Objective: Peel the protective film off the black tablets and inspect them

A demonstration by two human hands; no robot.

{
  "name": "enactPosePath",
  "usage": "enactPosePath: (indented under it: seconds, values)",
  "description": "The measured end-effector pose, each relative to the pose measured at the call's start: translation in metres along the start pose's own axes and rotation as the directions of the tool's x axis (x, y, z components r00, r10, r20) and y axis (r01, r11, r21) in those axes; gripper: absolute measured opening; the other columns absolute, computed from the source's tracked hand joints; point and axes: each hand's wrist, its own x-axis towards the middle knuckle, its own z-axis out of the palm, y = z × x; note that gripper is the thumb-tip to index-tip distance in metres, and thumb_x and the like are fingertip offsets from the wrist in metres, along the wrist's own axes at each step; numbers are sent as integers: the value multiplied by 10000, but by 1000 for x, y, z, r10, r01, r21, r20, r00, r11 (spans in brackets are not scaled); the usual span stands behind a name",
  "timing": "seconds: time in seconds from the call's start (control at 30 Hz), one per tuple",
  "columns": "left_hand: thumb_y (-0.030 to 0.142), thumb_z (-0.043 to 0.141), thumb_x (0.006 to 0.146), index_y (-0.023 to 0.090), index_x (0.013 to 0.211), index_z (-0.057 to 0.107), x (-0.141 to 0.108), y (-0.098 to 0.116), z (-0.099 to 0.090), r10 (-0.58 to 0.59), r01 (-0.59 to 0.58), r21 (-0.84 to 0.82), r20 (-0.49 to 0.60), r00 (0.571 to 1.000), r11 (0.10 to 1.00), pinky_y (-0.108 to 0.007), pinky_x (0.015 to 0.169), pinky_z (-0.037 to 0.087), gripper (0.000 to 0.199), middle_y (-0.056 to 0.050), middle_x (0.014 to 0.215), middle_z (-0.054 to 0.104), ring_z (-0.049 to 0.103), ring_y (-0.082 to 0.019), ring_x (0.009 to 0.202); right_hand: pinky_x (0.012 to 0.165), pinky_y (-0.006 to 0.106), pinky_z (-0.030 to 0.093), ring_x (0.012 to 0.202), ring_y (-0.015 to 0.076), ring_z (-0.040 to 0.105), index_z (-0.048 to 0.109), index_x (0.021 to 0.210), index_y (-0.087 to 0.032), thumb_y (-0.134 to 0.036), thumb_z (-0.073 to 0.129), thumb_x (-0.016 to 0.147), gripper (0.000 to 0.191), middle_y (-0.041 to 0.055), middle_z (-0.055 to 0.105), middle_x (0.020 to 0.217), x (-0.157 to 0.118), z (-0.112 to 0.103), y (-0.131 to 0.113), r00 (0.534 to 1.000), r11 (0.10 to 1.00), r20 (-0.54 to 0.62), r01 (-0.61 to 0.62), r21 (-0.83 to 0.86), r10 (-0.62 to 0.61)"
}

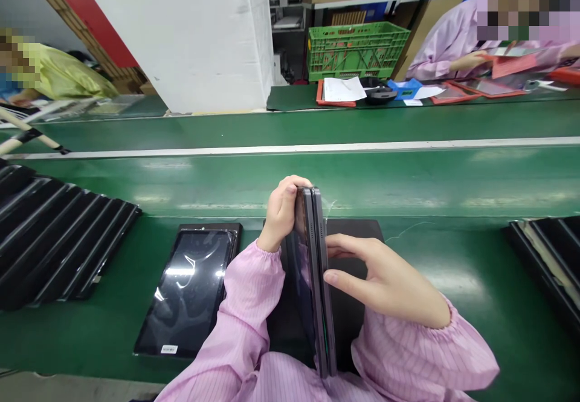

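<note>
Two thin dark tablets stand on edge side by side in front of my body, a narrow gap between them. My left hand (281, 211) is closed around the far end of the left tablet (310, 257), its fingers over the top edge. My right hand (389, 275) has its fingers and thumb stretched out, tips against the outer face of the right tablet (327, 305). Beneath them lies a flat black box (353, 233), partly hidden by my arms and the tablets. To the left, another tablet (194, 287) in clear film lies face up with a small white label.
Overlapping black tablets or cases (67, 239) form a row at left; more black items (557, 257) lie at far right. Beyond the green bench runs a white strip (290, 148). Across it are a green crate (357, 51), papers (344, 89) and a co-worker's pink sleeve (444, 36).
</note>
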Motion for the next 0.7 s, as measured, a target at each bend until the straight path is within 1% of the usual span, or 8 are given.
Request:
enactPosePath:
  seconds: [0.2,0.37,0.47,0.53,0.6,0.7]
  values:
    - [598,282,995,241,825,648,-3,6,0,40,-40,19,24,999,999,-397,822,469,539,-54,824,683,620,-214,808,907,330,603,1030,201,725,679,1186,-216,-252,641,898,293,48,746,1173,-4,-1,-2,1000,999,-1,25,-41,-25]
    - [589,275,1000,249,840,656,-6,9,0,74,-74,-3,44,996,997,-396,843,456,536,-49,818,680,622,-218,815,896,303,588,975,181,732,677,1170,-208,-215,633,878,295,49,756,1133,-7,-2,-3,999,996,-3,54,-72,-54]
    - [577,301,998,250,891,665,-9,11,-1,72,-72,10,26,997,997,-388,845,461,502,-58,854,696,629,-222,851,906,314,577,986,185,723,668,1169,-204,-217,640,868,302,49,752,1122,-9,-2,-3,999,997,3,48,-62,-48]
    - [580,314,994,247,970,667,-12,12,-1,55,-55,24,15,998,998,-379,833,470,487,-64,888,701,630,-225,881,879,330,577,946,188,718,650,1189,-198,-232,644,871,320,44,754,1064,-10,-1,-4,999,998,5,35,-53,-34]
    - [581,318,994,247,1064,660,-15,14,-1,49,-49,16,20,999,999,-371,829,473,483,-63,893,697,626,-225,891,824,333,574,863,182,704,600,1267,-191,-237,640,878,393,30,744,969,-11,0,-4,999,998,-9,34,-46,-35]
    - [574,326,996,258,1157,644,-20,19,0,74,-73,-18,50,996,997,-367,839,466,476,-51,869,685,615,-217,876,752,304,560,760,158,655,437,1440,-180,-217,634,883,592,-1,689,863,-12,5,-4,992,995,-85,92,-26,-94]
